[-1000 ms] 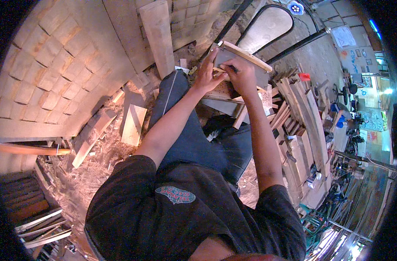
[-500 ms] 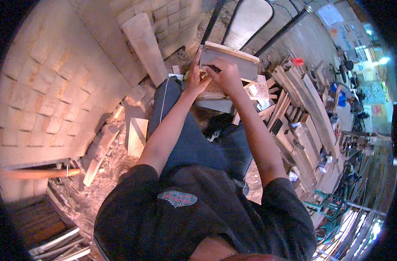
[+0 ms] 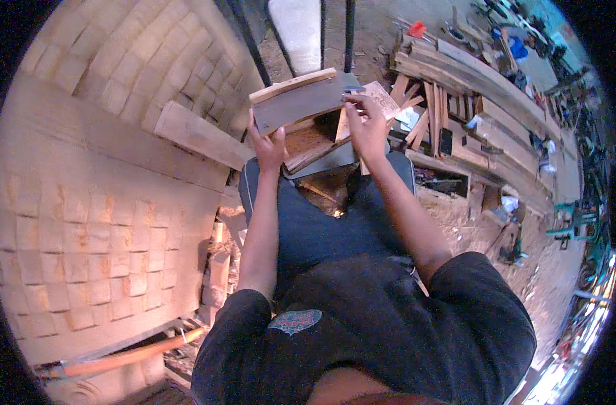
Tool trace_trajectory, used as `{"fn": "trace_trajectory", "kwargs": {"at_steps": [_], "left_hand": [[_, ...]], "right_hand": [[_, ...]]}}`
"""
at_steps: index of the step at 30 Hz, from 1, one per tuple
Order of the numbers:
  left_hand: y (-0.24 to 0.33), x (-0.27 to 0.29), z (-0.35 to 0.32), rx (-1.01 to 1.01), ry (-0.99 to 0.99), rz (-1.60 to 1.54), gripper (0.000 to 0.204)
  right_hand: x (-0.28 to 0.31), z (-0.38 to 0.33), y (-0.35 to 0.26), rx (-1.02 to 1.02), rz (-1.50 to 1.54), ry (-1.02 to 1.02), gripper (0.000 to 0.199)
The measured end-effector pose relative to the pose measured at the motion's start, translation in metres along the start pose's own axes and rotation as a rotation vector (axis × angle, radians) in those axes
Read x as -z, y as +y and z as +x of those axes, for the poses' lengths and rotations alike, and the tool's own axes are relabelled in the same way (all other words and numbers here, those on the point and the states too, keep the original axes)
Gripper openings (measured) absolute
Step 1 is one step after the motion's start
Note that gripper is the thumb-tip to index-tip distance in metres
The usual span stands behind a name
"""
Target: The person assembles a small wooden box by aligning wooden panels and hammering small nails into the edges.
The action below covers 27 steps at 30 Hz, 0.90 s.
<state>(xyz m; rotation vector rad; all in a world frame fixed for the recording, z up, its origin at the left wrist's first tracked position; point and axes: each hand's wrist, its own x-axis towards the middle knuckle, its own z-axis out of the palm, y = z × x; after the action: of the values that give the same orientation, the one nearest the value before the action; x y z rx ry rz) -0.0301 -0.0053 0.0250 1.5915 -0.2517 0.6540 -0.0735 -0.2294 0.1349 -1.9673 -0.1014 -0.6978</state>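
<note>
A small wooden box [image 3: 301, 143] sits in front of my knees, its inside partly visible. A grey-brown board [image 3: 300, 104] with a pale wooden strip [image 3: 292, 86] along its far edge forms its upper side. My left hand [image 3: 269, 148] grips the left end of the box, thumb on the near side and fingers around the edge. Beside the right end of the board is my right hand [image 3: 366, 128], its fingers bent together at the corner. Whatever those fingers hold is too small to make out. A small bluish piece [image 3: 353, 88] shows just beyond them.
Wooden panels with a raised block pattern [image 3: 119, 250] lean at the left, with a plank [image 3: 200, 133] against them. Stacked timber [image 3: 483, 74] and thin offcuts [image 3: 433, 111] lie on the right. A chair-like frame with a pale pad [image 3: 296, 34] stands beyond the box.
My hands were together above the box; now they are apart, the left on the box's left end and the right at its right corner. The view has swung, showing more of the box's inside.
</note>
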Motion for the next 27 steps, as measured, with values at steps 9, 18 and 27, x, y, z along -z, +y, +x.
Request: {"fn": "trace_trajectory", "kwargs": {"at_steps": [9,18,27], "left_hand": [[0.011,0.008,0.004,-0.084,-0.075,0.123,0.075],[0.039,-0.012,-0.007,-0.018,-0.061,0.157,0.067],[0.006,0.000,-0.010,0.126,-0.042,0.050,0.077]], "right_hand": [[0.008,0.015,0.071,-0.420,0.202,-0.164,0.038],[-0.018,-0.001,0.109,-0.238,0.357,-0.045,0.039],[-0.019,0.002,0.094,-0.193,0.197,-0.099,0.034]]}}
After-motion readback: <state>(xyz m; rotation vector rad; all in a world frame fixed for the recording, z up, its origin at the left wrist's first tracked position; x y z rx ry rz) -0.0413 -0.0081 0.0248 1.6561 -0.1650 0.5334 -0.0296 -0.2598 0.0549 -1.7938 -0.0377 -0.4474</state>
